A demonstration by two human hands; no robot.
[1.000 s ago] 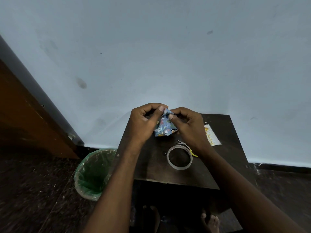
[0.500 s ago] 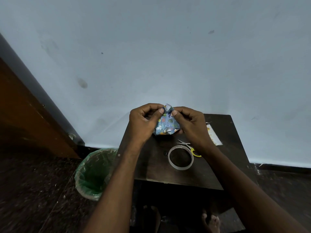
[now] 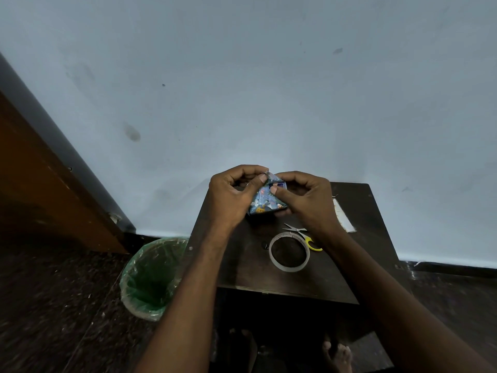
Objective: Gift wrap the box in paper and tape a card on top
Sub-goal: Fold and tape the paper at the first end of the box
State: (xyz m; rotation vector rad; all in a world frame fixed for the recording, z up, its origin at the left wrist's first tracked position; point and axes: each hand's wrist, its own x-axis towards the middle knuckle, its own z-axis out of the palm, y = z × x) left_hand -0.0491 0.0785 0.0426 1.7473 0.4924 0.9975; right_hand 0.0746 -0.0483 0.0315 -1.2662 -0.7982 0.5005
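A small box wrapped in blue patterned paper (image 3: 265, 201) is held above the far part of the dark wooden table (image 3: 242, 265). My left hand (image 3: 231, 196) grips its left side, thumb pressed on the paper's top fold. My right hand (image 3: 302, 196) pinches the right side, thumb on the front face. A white card (image 3: 343, 216) lies on the table to the right, partly hidden behind my right wrist. A roll of clear tape (image 3: 289, 251) lies flat in front of the box.
Small scissors with yellow handles (image 3: 304, 235) lie beside the tape roll. A bin with a green liner (image 3: 152, 275) stands on the floor left of the table. A pale wall rises right behind the table; a wooden door is at far left.
Both hands have kept working the paper fold at the top of the box. The right thumb has slid down onto the front face.
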